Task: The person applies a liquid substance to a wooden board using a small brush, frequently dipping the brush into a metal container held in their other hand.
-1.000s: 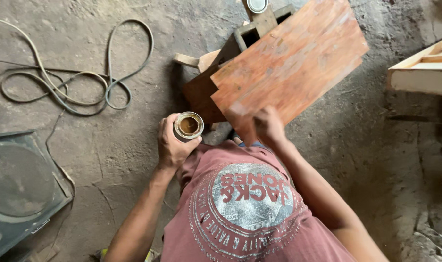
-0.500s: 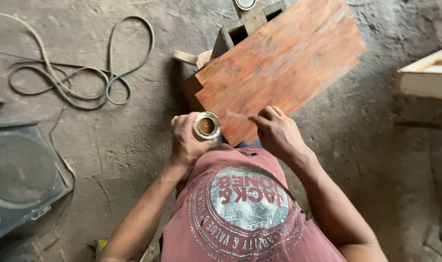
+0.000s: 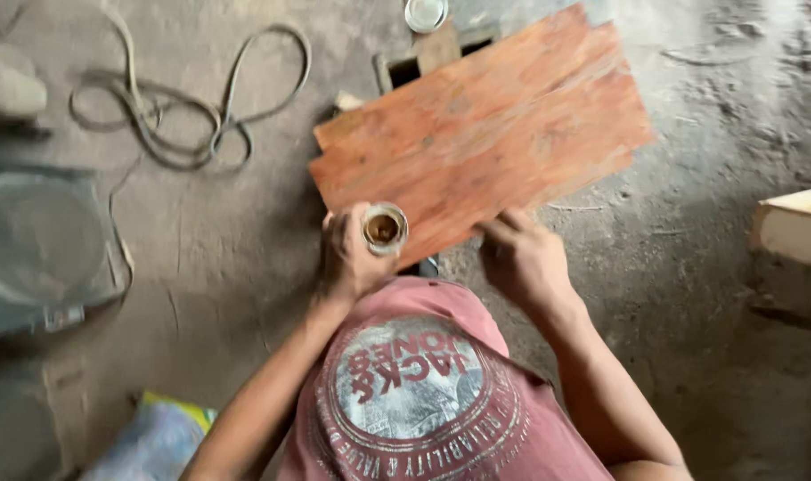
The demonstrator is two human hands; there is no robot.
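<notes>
The left hand (image 3: pixel 347 258) is wrapped around a small open tin (image 3: pixel 385 228) with brown liquid inside, holding it upright just at the near edge of a reddish-brown wooden board (image 3: pixel 485 134). The right hand (image 3: pixel 523 258) rests its fingers on the same near edge, a little to the right of the tin; whether it pinches anything I cannot tell. The board lies tilted over a wooden frame (image 3: pixel 423 58) on the dusty concrete floor (image 3: pixel 690 267). At the far edge of the view, beyond the board, sits a small round lid (image 3: pixel 425 12). To the far left, a looped cable (image 3: pixel 183 116) lies on the floor, with a grey machine housing (image 3: pixel 40 240) nearer on the left. A pale wooden block (image 3: pixel 797 227) sits at the right edge.
</notes>
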